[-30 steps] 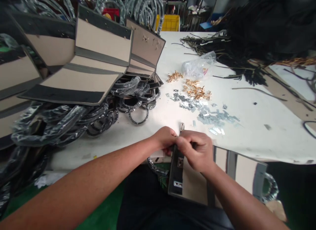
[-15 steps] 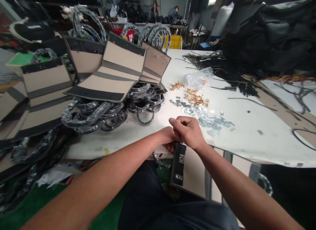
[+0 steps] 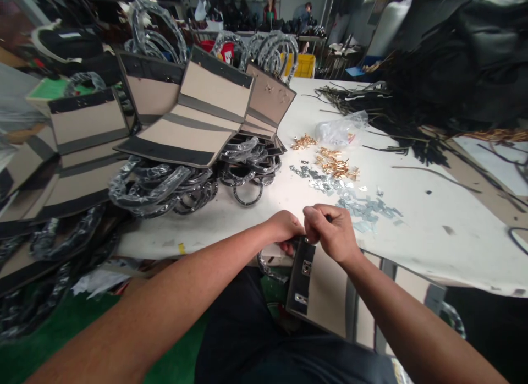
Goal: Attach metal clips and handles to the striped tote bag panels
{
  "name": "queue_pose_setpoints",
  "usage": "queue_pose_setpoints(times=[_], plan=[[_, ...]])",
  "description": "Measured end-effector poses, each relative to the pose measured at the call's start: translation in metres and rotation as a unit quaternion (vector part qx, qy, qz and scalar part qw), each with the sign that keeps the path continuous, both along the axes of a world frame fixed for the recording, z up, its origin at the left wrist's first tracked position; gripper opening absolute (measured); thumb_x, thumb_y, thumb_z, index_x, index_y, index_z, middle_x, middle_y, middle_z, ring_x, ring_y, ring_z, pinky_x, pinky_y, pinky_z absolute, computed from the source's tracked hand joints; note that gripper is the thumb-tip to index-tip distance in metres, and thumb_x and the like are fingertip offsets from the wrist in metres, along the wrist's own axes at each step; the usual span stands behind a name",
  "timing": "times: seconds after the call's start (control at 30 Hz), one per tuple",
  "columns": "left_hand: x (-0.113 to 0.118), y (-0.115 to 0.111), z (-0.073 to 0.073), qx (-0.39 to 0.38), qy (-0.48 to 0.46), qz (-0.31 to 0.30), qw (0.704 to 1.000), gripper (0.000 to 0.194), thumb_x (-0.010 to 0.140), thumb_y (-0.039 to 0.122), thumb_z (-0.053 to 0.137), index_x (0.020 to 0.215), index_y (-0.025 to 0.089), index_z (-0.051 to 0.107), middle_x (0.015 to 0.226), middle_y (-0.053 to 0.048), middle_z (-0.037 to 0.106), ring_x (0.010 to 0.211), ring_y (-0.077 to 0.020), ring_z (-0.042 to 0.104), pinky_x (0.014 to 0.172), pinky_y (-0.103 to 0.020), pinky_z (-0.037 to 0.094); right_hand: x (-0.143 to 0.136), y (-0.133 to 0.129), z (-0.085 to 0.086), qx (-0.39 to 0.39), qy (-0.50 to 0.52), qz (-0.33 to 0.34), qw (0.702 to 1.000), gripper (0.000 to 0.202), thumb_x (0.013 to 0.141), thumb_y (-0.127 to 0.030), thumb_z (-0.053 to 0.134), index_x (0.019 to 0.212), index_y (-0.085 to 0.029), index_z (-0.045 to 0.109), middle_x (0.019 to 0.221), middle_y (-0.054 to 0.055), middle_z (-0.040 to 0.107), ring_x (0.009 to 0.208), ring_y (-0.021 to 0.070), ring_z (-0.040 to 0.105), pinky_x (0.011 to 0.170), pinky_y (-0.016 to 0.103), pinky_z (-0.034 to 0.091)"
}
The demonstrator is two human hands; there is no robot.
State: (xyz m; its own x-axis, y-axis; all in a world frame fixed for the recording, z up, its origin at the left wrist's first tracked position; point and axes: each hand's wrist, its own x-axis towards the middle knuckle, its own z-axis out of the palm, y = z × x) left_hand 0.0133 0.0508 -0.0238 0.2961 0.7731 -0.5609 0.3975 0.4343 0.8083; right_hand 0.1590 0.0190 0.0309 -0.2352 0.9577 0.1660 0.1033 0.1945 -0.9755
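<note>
A beige bag panel (image 3: 328, 288) with black and grey bands lies over my lap and against the table's front edge. Two small metal plates, an upper plate (image 3: 306, 267) and a lower plate (image 3: 301, 299), sit on its black band. My left hand (image 3: 286, 229) is closed at the panel's far corner, its fingers curled under the edge. Just right of it, my right hand (image 3: 332, 230) makes a fist around a dark-handled tool (image 3: 329, 217); only the handle's end shows, and the working end is hidden. A plastic-wrapped handle (image 3: 272, 271) hangs beside the panel.
Similar bag panels (image 3: 206, 114) with plastic-wrapped handles (image 3: 160, 186) are piled at left. Gold-coloured fasteners (image 3: 336, 165), grey metal plates (image 3: 371, 208) and a clear plastic bag (image 3: 342, 130) lie on the white table (image 3: 437, 219). Black material fills the right side. Two people are at the back.
My right hand has drawn slightly away from my left, leaving a small gap between them. The view has shifted a little, so the surroundings sit further right.
</note>
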Motion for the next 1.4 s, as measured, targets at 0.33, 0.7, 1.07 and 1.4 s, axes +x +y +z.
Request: queue_pose_setpoints(times=[0.33,0.7,1.07,1.4], plan=[[-0.002,-0.001,-0.006,0.049,0.023,-0.080,0.995,0.026,0.086,0.034,0.067,0.067,0.016,0.064,0.051,-0.002,0.064,0.044,-0.0186,0.066,0.040,-0.022,0.046,0.003,-0.008,0.008,0.051,0.069,-0.048,0.995,0.059,0.096,-0.059,0.063,0.050,-0.023,0.053,0.047,0.001,0.052,0.045,0.0138,0.048,0.047,0.029,0.041],[0.000,-0.002,0.000,0.061,0.045,-0.095,0.993,0.030,0.087,0.034,0.062,0.062,0.017,0.064,0.045,0.000,0.059,0.042,-0.0177,0.063,0.040,-0.022,0.044,0.011,-0.013,-0.008,0.063,0.062,-0.041,0.995,0.058,0.099,-0.054,0.060,0.051,-0.022,0.052,0.049,0.000,0.051,0.047,0.0142,0.047,0.050,0.029,0.039],[0.003,-0.002,-0.002,0.054,0.048,-0.074,0.995,0.026,0.087,0.038,0.066,0.070,0.018,0.064,0.047,0.002,0.059,0.042,-0.0173,0.063,0.038,-0.022,0.041,0.022,-0.024,0.002,0.102,0.086,-0.077,0.988,0.055,0.098,-0.052,0.061,0.052,-0.023,0.053,0.050,0.001,0.051,0.047,0.0161,0.049,0.050,0.032,0.041],[0.002,0.000,-0.008,0.044,0.051,-0.066,0.996,0.028,0.084,0.039,0.069,0.068,0.016,0.065,0.045,0.001,0.059,0.040,-0.0161,0.062,0.037,-0.020,0.040,0.018,-0.021,0.001,0.076,0.060,-0.061,0.993,0.058,0.098,-0.057,0.056,0.051,-0.023,0.053,0.048,0.001,0.051,0.046,0.0155,0.049,0.049,0.029,0.040]])
